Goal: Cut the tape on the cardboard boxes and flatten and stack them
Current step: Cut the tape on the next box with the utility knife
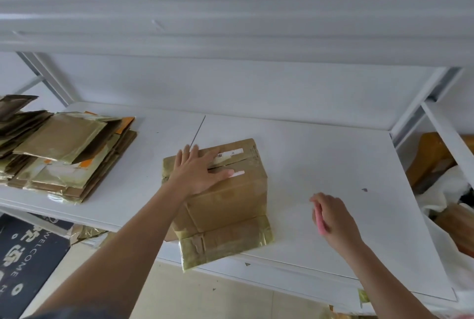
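Your left hand (196, 172) lies flat on top of the box (220, 200), fingers (186, 153) straight and spread wide, thumb reaching out toward 3 o'clock across the taped seam. The box stands upright near the front edge of the white bench (333, 165), about dead centre of the view, its lower front corner poking just past the edge. Shiny tape (225, 244) wraps its bottom front face, and a white label (227, 154) with a barcode sits on the top at 12 o'clock from your thumb.

Your right hand (333, 218) hovers above the bench at 3 o'clock from the box, well apart from it, fingers curled round a slim pink cutter (320, 221). Whether a blade is out, I cannot tell.

Over at 9 o'clock, 1 stack of flattened boxes (69, 157) rests on the bench's left end, glossy tape catching the light, a few orange patches showing through.

Down at 7 o'clock a dark doormat (23, 262) with pale lettering lies on the floor. At 3 o'clock beyond the bench's end, more cardboard (431, 159) and something white sit behind the shelf frame.
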{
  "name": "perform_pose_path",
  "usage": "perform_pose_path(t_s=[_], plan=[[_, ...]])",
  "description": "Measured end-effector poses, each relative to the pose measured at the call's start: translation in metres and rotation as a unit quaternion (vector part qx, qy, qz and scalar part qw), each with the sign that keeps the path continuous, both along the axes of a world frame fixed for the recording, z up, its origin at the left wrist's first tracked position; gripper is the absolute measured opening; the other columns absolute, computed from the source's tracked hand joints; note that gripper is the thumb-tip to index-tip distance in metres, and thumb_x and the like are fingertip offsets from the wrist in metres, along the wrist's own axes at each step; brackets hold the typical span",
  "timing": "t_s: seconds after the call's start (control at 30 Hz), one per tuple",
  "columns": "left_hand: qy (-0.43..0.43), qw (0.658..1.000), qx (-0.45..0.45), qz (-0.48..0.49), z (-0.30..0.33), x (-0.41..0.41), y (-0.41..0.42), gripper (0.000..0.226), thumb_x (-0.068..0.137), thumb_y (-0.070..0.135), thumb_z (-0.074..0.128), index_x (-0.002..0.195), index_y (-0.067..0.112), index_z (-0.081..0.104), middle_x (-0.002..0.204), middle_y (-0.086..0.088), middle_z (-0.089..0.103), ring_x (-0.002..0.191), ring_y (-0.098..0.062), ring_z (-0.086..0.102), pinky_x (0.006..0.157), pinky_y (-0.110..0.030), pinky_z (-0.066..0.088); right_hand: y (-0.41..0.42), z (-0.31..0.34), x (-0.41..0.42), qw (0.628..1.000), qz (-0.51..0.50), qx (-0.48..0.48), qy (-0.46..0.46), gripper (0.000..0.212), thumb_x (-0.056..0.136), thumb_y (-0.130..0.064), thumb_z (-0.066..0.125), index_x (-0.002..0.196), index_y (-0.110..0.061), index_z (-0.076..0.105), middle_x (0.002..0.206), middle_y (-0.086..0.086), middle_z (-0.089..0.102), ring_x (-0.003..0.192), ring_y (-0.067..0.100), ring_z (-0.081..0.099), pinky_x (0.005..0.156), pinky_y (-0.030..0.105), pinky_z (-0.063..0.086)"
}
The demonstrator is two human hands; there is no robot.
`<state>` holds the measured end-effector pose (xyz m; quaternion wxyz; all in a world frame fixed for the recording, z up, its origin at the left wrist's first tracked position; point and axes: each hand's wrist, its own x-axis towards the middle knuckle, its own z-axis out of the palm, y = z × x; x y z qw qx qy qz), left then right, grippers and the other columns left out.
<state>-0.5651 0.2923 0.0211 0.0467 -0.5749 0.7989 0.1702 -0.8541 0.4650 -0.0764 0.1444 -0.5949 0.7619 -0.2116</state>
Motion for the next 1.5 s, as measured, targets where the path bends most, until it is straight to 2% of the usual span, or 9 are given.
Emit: perform_pose_path(t_s=[0.13, 0.27, 0.43, 0.57, 0.7, 0.9, 1.03, 1.23, 1.5], plan=[[-0.048, 0.997, -0.059, 0.018, 0.0, -0.001, 0.007, 0.093, 0.069, 0.094, 0.024, 0.15, 0.047, 0.02, 0.149, -0.003, 0.033, 0.141, -0.03, 0.028, 0.119, -0.054, 0.007, 0.005, -0.021, -0.007, 0.974, -0.029, 0.205, 0.09, 0.05, 0.095, -0.01, 0.045, 0.143, -0.024, 0.039, 0.125, 0.0, 0.05, 0.117, 0.019, 0.046, 0.085, 0.029, 0.047], [-0.069, 0.994, -0.076, 0.037, -0.003, -0.002, 0.011, 0.092, 0.07, 0.094, 0.024, 0.149, 0.047, 0.023, 0.147, -0.002, 0.036, 0.137, -0.03, 0.035, 0.117, -0.057, 0.008, -0.011, 0.0, 0.013, 0.973, -0.076, 0.185, 0.112, 0.059, 0.096, -0.016, 0.045, 0.151, -0.02, 0.026, 0.133, 0.009, 0.045, 0.124, 0.028, 0.042, 0.096, 0.032, 0.042], [-0.046, 0.993, -0.06, 0.096, 0.005, 0.004, 0.014, 0.086, 0.072, 0.091, 0.032, 0.144, 0.042, 0.034, 0.137, -0.004, 0.042, 0.129, -0.033, 0.043, 0.113, -0.054, 0.022, -0.036, 0.058, 0.093, 0.943, -0.034, 0.108, -0.312, 0.034, 0.099, -0.016, 0.051, 0.133, -0.016, 0.051, 0.099, 0.003, 0.07, 0.083, 0.013, 0.072, 0.086, 0.02, 0.049], [-0.026, 0.984, -0.02, 0.177, 0.016, 0.017, 0.012, 0.086, 0.074, 0.087, 0.043, 0.137, 0.028, 0.045, 0.135, -0.01, 0.043, 0.124, -0.038, 0.045, 0.106, -0.05, 0.035, -0.061, 0.082, 0.142, 0.867, -0.012, 0.091, -0.49, 0.045, 0.099, -0.015, 0.052, 0.142, -0.026, 0.045, 0.112, -0.008, 0.065, 0.1, 0.011, 0.068, 0.092, 0.038, 0.057], [0.156, 0.951, 0.095, 0.249, 0.017, 0.047, 0.012, 0.062, 0.091, 0.057, 0.052, 0.127, 0.006, 0.055, 0.118, -0.008, 0.061, 0.104, -0.029, 0.059, 0.083, -0.036, 0.049, -0.085, 0.098, 0.15, 0.904, 0.022, 0.015, -0.427, 0.057, 0.098, -0.017, 0.052, 0.152, -0.028, 0.034, 0.147, -0.012, 0.045, 0.129, 0.001, 0.046, 0.112, 0.031, 0.038], [0.42, 0.824, 0.233, 0.299, -0.003, 0.056, 0.032, 0.052, 0.093, 0.043, 0.061, 0.136, 0.02, 0.042, 0.107, 0.004, 0.064, 0.092, -0.02, 0.066, 0.062, -0.036, 0.056, -0.098, 0.085, 0.151, 0.95, 0.071, 0.012, -0.303, 0.066, 0.098, -0.029, 0.057, 0.155, -0.028, 0.023, 0.157, -0.011, 0.031, 0.142, 0.006, 0.032, 0.118, 0.033, 0.029], [0.442, 0.819, 0.201, 0.305, -0.01, 0.056, 0.03, 0.051, 0.088, 0.034, 0.07, 0.131, 0.021, 0.044, 0.107, 0.004, 0.063, 0.09, -0.019, 0.067, 0.06, -0.034, 0.057, -0.106, 0.076, 0.144, 0.928, 0.08, 0.035, -0.363, 0.061, 0.099, -0.03, 0.057, 0.153, -0.035, 0.028, 0.153, -0.01, 0.04, 0.136, 0.005, 0.043, 0.114, 0.039, 0.038], [0.337, 0.891, 0.096, 0.289, -0.02, 0.035, 0.03, 0.039, 0.086, 0.037, 0.069, 0.113, 0.026, 0.042, 0.102, 0.005, 0.063, 0.086, -0.021, 0.066, 0.064, -0.042, 0.061, -0.111, 0.068, 0.137, 0.985, 0.077, 0.0, -0.158, 0.06, 0.1, -0.029, 0.053, 0.154, -0.017, 0.029, 0.144, 0.001, 0.046, 0.129, 0.016, 0.048, 0.108, 0.032, 0.039], [0.325, 0.896, 0.092, 0.289, -0.024, 0.039, 0.025, 0.037, 0.087, 0.03, 0.069, 0.109, 0.025, 0.04, 0.101, 0.001, 0.062, 0.082, -0.024, 0.067, 0.064, -0.043, 0.061, -0.122, 0.084, 0.164, 0.988, 0.06, 0.095, 0.109, 0.097, 0.083, -0.071, 0.053, 0.15, -0.01, 0.02, 0.131, 0.011, 0.041, 0.103, 0.025, 0.06, 0.066, 0.029, 0.042]])
